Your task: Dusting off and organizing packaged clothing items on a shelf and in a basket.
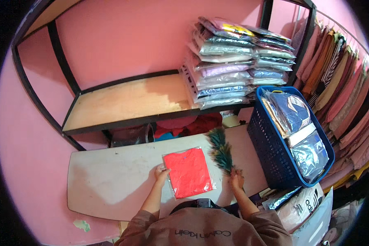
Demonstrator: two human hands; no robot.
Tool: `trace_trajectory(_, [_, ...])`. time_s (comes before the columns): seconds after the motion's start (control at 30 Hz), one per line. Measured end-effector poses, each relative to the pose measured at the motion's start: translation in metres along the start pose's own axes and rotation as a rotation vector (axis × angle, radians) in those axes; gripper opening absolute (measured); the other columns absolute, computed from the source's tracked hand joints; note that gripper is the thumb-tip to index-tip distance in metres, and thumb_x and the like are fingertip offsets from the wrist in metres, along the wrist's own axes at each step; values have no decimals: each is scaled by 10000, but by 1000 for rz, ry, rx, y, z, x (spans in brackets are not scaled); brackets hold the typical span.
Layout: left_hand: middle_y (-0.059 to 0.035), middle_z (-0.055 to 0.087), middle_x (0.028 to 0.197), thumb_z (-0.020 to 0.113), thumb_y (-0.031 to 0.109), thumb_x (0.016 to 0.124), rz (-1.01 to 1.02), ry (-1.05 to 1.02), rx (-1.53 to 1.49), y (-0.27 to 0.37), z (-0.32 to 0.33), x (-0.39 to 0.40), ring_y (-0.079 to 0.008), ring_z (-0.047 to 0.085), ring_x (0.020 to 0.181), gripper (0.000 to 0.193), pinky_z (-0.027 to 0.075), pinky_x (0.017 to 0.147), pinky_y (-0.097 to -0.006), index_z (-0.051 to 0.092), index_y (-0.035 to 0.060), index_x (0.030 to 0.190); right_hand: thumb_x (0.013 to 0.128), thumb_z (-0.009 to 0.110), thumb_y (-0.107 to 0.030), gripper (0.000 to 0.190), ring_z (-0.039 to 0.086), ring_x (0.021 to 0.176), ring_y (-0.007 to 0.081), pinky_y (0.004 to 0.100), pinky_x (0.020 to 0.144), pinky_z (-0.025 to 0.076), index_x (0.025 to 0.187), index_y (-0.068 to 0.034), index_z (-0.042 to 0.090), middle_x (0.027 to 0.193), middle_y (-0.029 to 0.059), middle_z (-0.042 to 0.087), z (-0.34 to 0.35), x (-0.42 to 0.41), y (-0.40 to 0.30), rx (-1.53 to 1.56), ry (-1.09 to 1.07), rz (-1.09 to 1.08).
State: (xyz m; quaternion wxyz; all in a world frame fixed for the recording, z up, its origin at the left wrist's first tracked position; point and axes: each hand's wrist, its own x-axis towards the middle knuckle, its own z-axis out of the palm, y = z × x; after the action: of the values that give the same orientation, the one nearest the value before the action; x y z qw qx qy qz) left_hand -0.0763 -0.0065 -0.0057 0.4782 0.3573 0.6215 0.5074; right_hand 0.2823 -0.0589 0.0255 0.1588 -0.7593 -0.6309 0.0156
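A folded red T-shirt in a clear plastic bag point(189, 175) lies on the pale tabletop point(110, 175) in front of me. My left hand point(162, 172) grips the left edge of this package, thumb on top. To the right of the package, my right hand point(237, 178) is closed around the lower end of a feather duster point(220, 147) with dark green and brown tufts. The duster points away from me, its tufts above or on the table; I cannot tell whether they touch it.
A blue perforated plastic basket point(258, 150) of bagged garments stands on the table's right. Behind, a black-framed wooden shelf point(126, 98) bears stacks of bagged clothes point(224, 67). Clothes hang from a rail point(338, 77) at the far right. More plastic packages point(301, 209) lie at lower right.
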Motion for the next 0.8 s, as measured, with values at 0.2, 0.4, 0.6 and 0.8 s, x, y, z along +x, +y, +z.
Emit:
trace_trajectory(0.2, [-32, 600, 882, 649, 161, 757, -101, -137, -180, 9, 24, -12, -124, 561, 769, 301, 453, 698, -263, 544, 29, 1006, 791, 512, -259, 503, 384, 1046, 360, 463, 882, 308, 1229, -49, 379, 1151, 199, 413, -12, -24, -31, 152, 100, -251])
trace_trajectory(0.4, [-50, 482, 1142, 487, 109, 865, 139, -356, -428, 56, 56, -48, -143, 452, 1047, 330, 348, 919, -311, 379, 55, 1173, 736, 589, -405, 720, 438, 929, 360, 449, 840, 338, 1249, 13, 305, 1103, 215, 462, 3, -37, -51, 497, -104, -275])
trace_trajectory(0.6, [-51, 483, 1160, 479, 98, 868, 276, -475, -586, 143, 69, -73, -146, 452, 1062, 322, 345, 930, -316, 392, 67, 1176, 661, 741, -281, 902, 505, 961, 226, 375, 762, 438, 1291, 32, 177, 1085, 182, 490, 4, -19, -71, 1116, -174, 314])
trace_trajectory(0.8, [-54, 474, 1193, 471, 109, 874, 314, -482, -733, 223, 71, -89, -174, 447, 1090, 337, 350, 938, -362, 394, 98, 1202, 751, 641, -111, 658, 478, 1040, 208, 414, 863, 387, 1288, -113, 262, 1154, 65, 480, -25, 8, -96, 2090, -739, 359])
